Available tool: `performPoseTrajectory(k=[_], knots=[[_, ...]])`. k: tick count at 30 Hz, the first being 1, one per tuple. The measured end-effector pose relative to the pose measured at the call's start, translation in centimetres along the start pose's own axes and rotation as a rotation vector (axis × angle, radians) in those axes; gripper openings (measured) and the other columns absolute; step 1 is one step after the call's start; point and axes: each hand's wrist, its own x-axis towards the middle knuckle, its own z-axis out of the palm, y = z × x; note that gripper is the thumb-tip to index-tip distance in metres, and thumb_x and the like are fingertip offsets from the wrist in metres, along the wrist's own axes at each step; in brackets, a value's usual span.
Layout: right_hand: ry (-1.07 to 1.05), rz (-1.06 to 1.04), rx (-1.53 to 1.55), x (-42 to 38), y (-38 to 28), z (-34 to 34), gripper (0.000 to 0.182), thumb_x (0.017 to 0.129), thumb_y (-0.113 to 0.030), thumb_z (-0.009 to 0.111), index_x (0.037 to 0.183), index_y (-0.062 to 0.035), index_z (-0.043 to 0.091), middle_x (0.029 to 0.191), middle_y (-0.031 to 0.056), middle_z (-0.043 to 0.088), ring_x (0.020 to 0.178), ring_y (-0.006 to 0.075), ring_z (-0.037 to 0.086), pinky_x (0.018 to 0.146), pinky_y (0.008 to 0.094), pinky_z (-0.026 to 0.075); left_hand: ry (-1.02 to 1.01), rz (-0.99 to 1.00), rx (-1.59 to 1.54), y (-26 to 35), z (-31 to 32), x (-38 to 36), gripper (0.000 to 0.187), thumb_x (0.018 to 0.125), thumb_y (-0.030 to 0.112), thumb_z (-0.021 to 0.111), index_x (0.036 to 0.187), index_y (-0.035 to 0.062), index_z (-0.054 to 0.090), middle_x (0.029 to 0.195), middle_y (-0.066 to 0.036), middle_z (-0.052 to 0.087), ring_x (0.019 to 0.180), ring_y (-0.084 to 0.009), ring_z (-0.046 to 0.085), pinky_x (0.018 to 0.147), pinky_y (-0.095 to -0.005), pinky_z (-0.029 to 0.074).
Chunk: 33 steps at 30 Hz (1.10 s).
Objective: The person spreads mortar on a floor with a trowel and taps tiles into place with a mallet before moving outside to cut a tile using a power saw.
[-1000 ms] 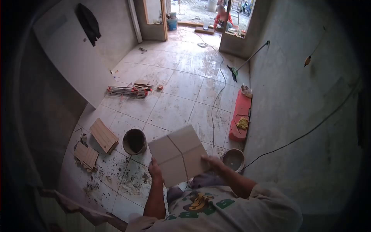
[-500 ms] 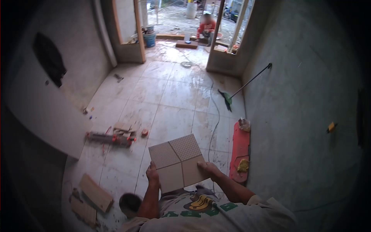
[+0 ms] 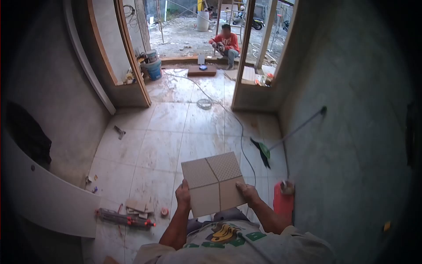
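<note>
Tile (image 3: 215, 184) — between both hands (image 3: 183, 194) — upheld

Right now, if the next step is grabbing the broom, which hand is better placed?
Right, likely: the right hand grips the tile on the side nearer the broom; the left hand, the far side. Both occupied.

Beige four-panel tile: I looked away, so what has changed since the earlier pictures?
The tile has turned slightly clockwise in view, which has swung towards the wooden-framed doorway, losing the dark round bucket. Nothing was let go: left hand and right hand still hold it.
</note>
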Motion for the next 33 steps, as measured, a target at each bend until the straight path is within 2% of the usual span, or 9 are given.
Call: performPoseTrajectory(k=[6, 11, 16, 18, 21, 23, 26, 29, 33], knots=[[-0.069, -0.093, -0.233, 17.0, -15.0, 4.1, 0.058, 0.083, -0.047, 0.063, 0.096, 0.0091, 0.065, 0.082, 0.0152, 0.067, 0.071, 0.0208, 0.065, 0.064, 0.0313, 0.051, 0.098, -0.129, -0.131, 8.9, 2.5, 15.6, 0.036, 0.096, 0.035, 0.052, 0.106, 0.0015, 0.061, 0.088, -0.006, 0.066, 0.08, -0.0128, 0.062, 0.07, -0.0258, 0.048], [-0.067, -0.122, -0.31, 34.6, -21.1, 7.1, 0.059, 0.079, -0.05, 0.064, 0.092, 0.0069, 0.068, 0.078, 0.0155, 0.068, 0.074, 0.0222, 0.067, 0.065, 0.0329, 0.051, 0.335, 0.364, 0.339, 13.4, 6.6, 34.2, 0.04, 0.092, 0.029, 0.058, 0.112, -0.0058, 0.058, 0.11, -0.016, 0.061, 0.107, -0.0238, 0.057, 0.092, -0.0331, 0.043], [-0.03, -0.168, -0.458, 45.7, -29.5, 7.6, 0.056, 0.078, -0.052, 0.063, 0.095, 0.0015, 0.07, 0.082, 0.0158, 0.07, 0.076, 0.0245, 0.069, 0.068, 0.0335, 0.051, 0.196, 0.448, 0.605, 23.9, 15.4, 49.6, 0.051, 0.089, 0.039, 0.058, 0.117, -0.0038, 0.057, 0.12, -0.022, 0.057, 0.115, -0.036, 0.053, 0.099, -0.0405, 0.04], [0.031, -0.199, -0.564, 48.8, -36.2, 7.6, 0.05, 0.08, -0.042, 0.066, 0.096, 0.0054, 0.069, 0.08, 0.0119, 0.069, 0.071, 0.0175, 0.066, 0.063, 0.0293, 0.051, 0.064, 0.488, 0.684, 28.2, 20.4, 56.4, 0.054, 0.088, 0.042, 0.058, 0.12, -0.0019, 0.056, 0.123, -0.021, 0.056, 0.116, -0.0356, 0.052, 0.099, -0.0398, 0.04], [-0.023, -0.181, -0.416, 57.5, -44.9, 6.5, 0.049, 0.081, -0.04, 0.067, 0.096, 0.0057, 0.069, 0.077, 0.012, 0.068, 0.069, 0.0163, 0.066, 0.063, 0.0282, 0.051, -0.248, 0.376, 0.568, 33.3, 30.0, 68.2, 0.057, 0.088, 0.049, 0.056, 0.118, 0.0006, 0.057, 0.114, -0.022, 0.062, 0.108, -0.0341, 0.058, 0.094, -0.039, 0.044], [-0.033, -0.202, -0.402, 64.1, -46.8, 5.8, 0.047, 0.081, -0.038, 0.068, 0.094, 0.0063, 0.069, 0.076, 0.0117, 0.068, 0.069, 0.0157, 0.066, 0.063, 0.0275, 0.051, -0.457, 0.308, 0.851, 35.3, 33.8, 72.1, 0.06, 0.086, 0.059, 0.053, 0.102, 0.0029, 0.064, 0.096, -0.02, 0.067, 0.093, -0.0328, 0.064, 0.083, -0.0405, 0.047], [-0.103, -0.158, -0.345, 73.7, -50.9, 5.6, 0.05, 0.079, -0.042, 0.069, 0.093, 0.0057, 0.069, 0.076, 0.0125, 0.068, 0.069, 0.0163, 0.066, 0.064, 0.0291, 0.052, -0.292, 0.22, 0.848, 34.0, 38.3, 82.2, 0.066, 0.082, 0.068, 0.051, 0.083, 0.0038, 0.063, 0.079, -0.017, 0.066, 0.08, -0.0319, 0.064, 0.073, -0.0423, 0.047], [-0.09, -0.269, -0.629, 84.0, -57.6, 5.3, 0.054, 0.076, -0.052, 0.064, 0.092, -0.0002, 0.072, 0.079, 0.0164, 0.069, 0.075, 0.0264, 0.069, 0.07, 0.0347, 0.052, -0.076, 0.23, 0.899, 36.0, 42.5, 90.1, 0.068, 0.082, 0.07, 0.049, 0.075, 0.0029, 0.06, 0.07, -0.016, 0.063, 0.071, -0.0311, 0.062, 0.067, -0.0428, 0.046], [-0.269, -0.214, -0.794, 93.3, -69.9, 5.7, 0.057, 0.076, -0.054, 0.064, 0.095, -0.0008, 0.071, 0.081, 0.0179, 0.069, 0.08, 0.0289, 0.068, 0.075, 0.0367, 0.051, -0.047, 0.181, 0.723, 40.2, 46.0, 98.9, 0.072, 0.082, 0.073, 0.046, 0.075, 0.0026, 0.061, 0.071, -0.017, 0.063, 0.072, -0.0321, 0.063, 0.067, -0.043, 0.047]])
